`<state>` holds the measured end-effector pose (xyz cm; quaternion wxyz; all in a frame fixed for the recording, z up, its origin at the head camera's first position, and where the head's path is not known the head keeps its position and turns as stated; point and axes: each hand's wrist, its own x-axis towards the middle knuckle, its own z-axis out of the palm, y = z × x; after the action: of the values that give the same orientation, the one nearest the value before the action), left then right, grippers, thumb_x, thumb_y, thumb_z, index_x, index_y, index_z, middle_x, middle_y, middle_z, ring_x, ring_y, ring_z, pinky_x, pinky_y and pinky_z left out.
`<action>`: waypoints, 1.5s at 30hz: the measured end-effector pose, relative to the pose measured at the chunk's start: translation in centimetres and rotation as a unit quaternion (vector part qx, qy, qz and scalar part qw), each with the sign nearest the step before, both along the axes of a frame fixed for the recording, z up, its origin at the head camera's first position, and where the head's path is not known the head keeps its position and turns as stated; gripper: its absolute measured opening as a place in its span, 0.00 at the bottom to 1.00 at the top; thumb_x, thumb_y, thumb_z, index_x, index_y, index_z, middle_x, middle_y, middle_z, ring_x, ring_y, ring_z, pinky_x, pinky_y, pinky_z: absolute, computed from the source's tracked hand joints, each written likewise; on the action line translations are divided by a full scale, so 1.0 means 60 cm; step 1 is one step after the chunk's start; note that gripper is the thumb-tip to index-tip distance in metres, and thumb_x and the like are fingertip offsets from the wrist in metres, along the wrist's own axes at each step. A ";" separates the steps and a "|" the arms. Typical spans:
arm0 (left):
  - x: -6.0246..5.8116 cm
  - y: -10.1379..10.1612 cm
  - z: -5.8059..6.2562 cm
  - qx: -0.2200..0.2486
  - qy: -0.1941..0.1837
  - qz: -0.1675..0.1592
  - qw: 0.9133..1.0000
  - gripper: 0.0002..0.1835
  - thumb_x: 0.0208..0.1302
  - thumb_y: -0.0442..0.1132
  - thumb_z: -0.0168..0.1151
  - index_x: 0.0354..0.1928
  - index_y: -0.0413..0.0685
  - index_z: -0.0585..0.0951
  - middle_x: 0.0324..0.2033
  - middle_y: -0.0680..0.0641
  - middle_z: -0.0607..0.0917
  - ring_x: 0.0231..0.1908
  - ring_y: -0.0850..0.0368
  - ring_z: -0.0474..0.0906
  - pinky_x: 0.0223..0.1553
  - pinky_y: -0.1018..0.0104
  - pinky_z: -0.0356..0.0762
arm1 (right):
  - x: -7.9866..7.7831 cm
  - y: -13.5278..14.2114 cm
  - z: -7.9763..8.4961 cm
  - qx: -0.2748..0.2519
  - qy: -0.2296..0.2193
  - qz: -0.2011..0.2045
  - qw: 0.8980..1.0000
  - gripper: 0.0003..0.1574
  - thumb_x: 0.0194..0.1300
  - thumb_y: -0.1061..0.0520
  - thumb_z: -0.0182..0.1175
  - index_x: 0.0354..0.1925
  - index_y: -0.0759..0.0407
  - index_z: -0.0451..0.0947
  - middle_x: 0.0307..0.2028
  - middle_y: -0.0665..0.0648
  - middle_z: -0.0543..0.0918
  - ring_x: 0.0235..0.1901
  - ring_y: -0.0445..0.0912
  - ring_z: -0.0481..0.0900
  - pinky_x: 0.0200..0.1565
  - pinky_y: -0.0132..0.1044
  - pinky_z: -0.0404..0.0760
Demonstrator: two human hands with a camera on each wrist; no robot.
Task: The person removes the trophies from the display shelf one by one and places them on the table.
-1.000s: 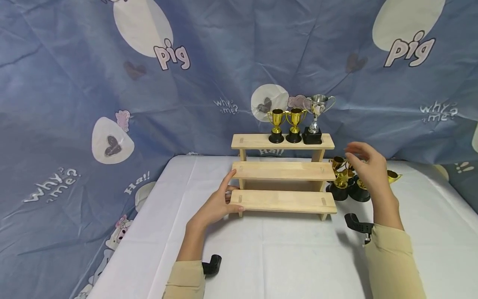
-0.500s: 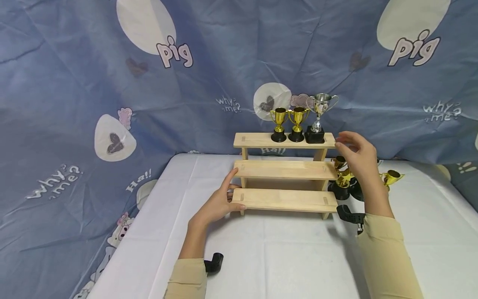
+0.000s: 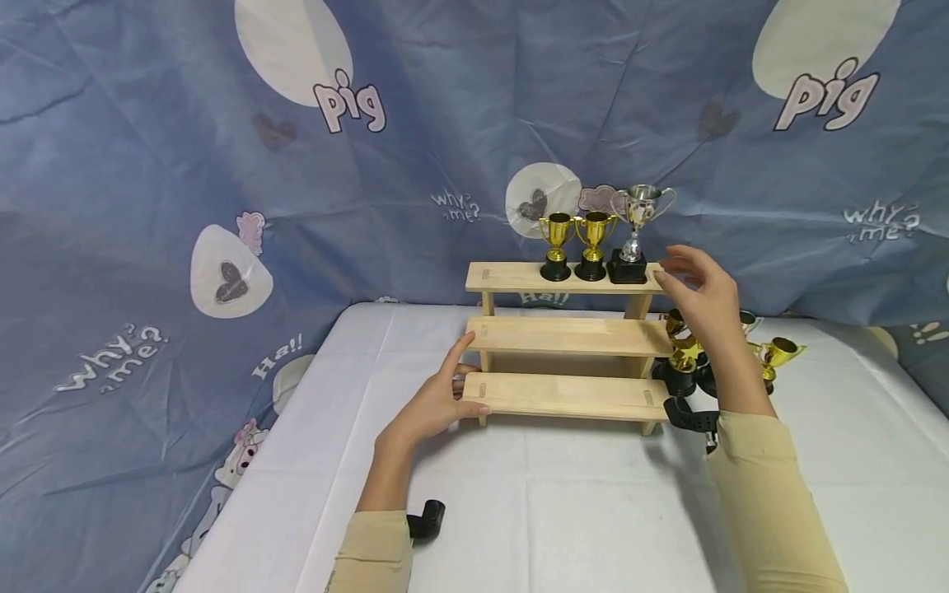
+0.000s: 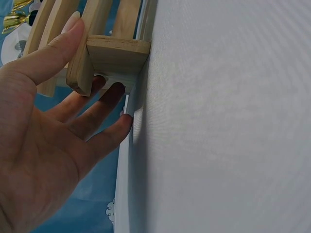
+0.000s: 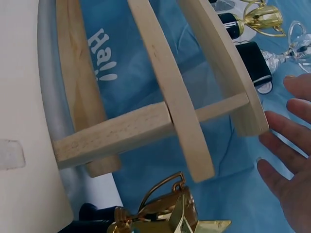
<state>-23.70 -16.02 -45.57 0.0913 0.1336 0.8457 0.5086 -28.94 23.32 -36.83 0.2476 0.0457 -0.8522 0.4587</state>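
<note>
The left grip (image 3: 424,408) holds the left end of a wooden rack (image 3: 567,336); the right grip (image 3: 704,301) hangs near its top shelf (image 3: 511,278), where two gold trophies (image 3: 594,235) and a silver trophy (image 3: 628,265) stand.

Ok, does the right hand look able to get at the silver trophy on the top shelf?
Probably yes: the right hand is beside the right end of the top shelf, where the silver trophy stands outermost. The gold trophies up there are on its other side, so nothing seems in the way.
</note>
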 end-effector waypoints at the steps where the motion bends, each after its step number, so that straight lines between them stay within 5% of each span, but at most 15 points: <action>1: 0.000 0.000 0.000 0.001 -0.001 0.000 1.000 0.63 0.51 0.40 0.79 0.72 0.95 0.44 0.60 0.48 0.77 0.58 0.45 0.80 0.53 0.52 0.80 | -0.002 -0.001 0.002 0.001 -0.001 0.003 1.000 0.32 0.70 0.44 0.61 0.67 0.54 0.71 0.58 0.63 0.81 0.63 0.55 0.73 0.67 0.54 0.65; 9: 0.000 0.001 -0.001 0.005 -0.008 0.005 1.000 0.63 0.51 0.39 0.79 0.71 0.96 0.44 0.61 0.48 0.76 0.60 0.44 0.78 0.55 0.50 0.79 | -0.014 -0.010 0.016 0.008 -0.019 0.021 1.000 0.37 0.68 0.36 0.60 0.68 0.51 0.71 0.61 0.61 0.79 0.66 0.55 0.70 0.69 0.56 0.61; 17: -0.001 0.002 0.003 0.007 -0.027 0.007 1.000 0.63 0.52 0.35 0.77 0.76 0.85 0.44 0.65 0.42 0.72 0.61 0.40 0.76 0.54 0.50 0.79 | -0.022 -0.016 0.021 0.012 -0.025 0.028 0.999 0.38 0.68 0.38 0.61 0.71 0.48 0.68 0.62 0.61 0.79 0.67 0.55 0.69 0.69 0.55 0.62; 23: -0.001 0.000 0.002 0.015 -0.016 -0.001 1.000 0.63 0.52 0.38 0.78 0.72 0.94 0.44 0.62 0.46 0.74 0.59 0.44 0.79 0.51 0.52 0.81 | -0.032 -0.023 0.034 0.023 -0.027 0.037 0.999 0.36 0.68 0.38 0.61 0.70 0.44 0.69 0.62 0.60 0.79 0.68 0.54 0.68 0.69 0.56 0.61; 37: 0.004 0.002 0.002 0.011 -0.007 -0.007 1.000 0.62 0.52 0.39 0.78 0.73 0.94 0.44 0.60 0.46 0.75 0.57 0.45 0.80 0.51 0.54 0.81 | -0.047 -0.041 0.044 0.039 -0.050 0.022 0.998 0.34 0.69 0.43 0.62 0.67 0.58 0.73 0.63 0.64 0.77 0.66 0.58 0.71 0.69 0.55 0.64; 45: 0.003 0.000 0.000 0.012 -0.005 -0.007 1.000 0.62 0.52 0.39 0.78 0.72 0.95 0.44 0.60 0.46 0.75 0.57 0.45 0.80 0.51 0.54 0.81 | -0.053 -0.046 0.037 0.039 -0.022 0.018 0.999 0.28 0.69 0.49 0.63 0.62 0.61 0.77 0.57 0.66 0.80 0.61 0.60 0.74 0.65 0.56 0.69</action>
<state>-23.53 -16.03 -45.57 0.0977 0.1383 0.8380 0.5187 -32.13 20.57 -34.63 0.2181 0.0608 -0.8740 0.4300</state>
